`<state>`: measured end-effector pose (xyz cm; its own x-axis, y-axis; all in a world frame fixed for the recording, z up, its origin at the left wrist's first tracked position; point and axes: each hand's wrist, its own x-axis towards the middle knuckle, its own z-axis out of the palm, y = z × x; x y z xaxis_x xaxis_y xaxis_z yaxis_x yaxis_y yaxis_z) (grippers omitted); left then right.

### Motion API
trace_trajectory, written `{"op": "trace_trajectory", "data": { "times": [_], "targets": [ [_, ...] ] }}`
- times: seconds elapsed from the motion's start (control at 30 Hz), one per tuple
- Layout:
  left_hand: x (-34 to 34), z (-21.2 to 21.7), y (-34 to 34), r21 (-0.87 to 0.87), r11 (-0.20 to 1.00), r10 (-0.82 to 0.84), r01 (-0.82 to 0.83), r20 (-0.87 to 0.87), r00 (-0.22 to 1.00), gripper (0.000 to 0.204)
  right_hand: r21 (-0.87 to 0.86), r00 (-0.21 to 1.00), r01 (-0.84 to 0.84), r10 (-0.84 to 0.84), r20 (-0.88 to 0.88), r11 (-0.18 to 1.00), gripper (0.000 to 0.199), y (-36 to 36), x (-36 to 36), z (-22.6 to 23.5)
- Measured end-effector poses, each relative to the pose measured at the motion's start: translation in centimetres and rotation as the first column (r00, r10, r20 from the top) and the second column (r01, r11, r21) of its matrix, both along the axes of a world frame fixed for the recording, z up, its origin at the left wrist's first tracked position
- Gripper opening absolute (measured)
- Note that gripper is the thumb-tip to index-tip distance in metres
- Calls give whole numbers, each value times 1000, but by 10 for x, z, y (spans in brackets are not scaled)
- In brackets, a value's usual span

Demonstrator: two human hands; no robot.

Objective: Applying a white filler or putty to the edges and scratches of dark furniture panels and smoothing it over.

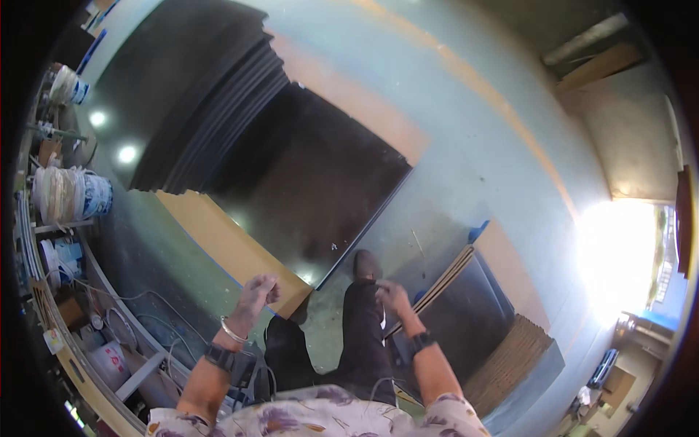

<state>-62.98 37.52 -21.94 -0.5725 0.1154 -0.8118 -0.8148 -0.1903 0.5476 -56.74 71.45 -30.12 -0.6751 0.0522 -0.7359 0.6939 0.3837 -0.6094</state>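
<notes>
Smooth floor (433, 200) borders the glossy black sheet's (313, 164) straight right edge; left hand (261, 293), curled closed, near tan board (233, 244); right hand (394, 297) beside dark trousers (362, 331), grip unclear.

Along the left, buckets (71, 195) and a white tub (108, 360) sit by a rack (140, 376), a pale cable (151, 293) trailing nearby. A yellowish line (502, 105) curves across the floor (470, 164) toward a glaring opening (615, 255).

**Gloss vs matt, side by side**

Black sheet (313, 175) looks super slick and glossy. Tan board (237, 244) is smooth, kinda matt. Cardboard stack (510, 358) has rough edges. Bracelet (231, 333) looks like shiny metal, shirt (313, 416) is cloth.
</notes>
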Motion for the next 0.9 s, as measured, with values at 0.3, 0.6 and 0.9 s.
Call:
{"op": "trace_trajectory", "data": {
  "times": [0.3, 0.6, 0.9],
  "targets": [
    [76, -239, -25, -422, 901, 210, -104, 213, 954, 32, 592, 932, -167, 323, -168, 789, 63, 99, -216, -166],
    [-2, -301, 1, -789, 614, 212, -21, 139, 967, 87, 673, 901, -191, 399, -169, 715, 86, 127, -312, -217],
    [62, -328, -57, -830, 528, 175, -178, -99, 980, 91, 597, 935, -141, 305, -183, 790, 88, 106, -194, -211]
  ]
}}
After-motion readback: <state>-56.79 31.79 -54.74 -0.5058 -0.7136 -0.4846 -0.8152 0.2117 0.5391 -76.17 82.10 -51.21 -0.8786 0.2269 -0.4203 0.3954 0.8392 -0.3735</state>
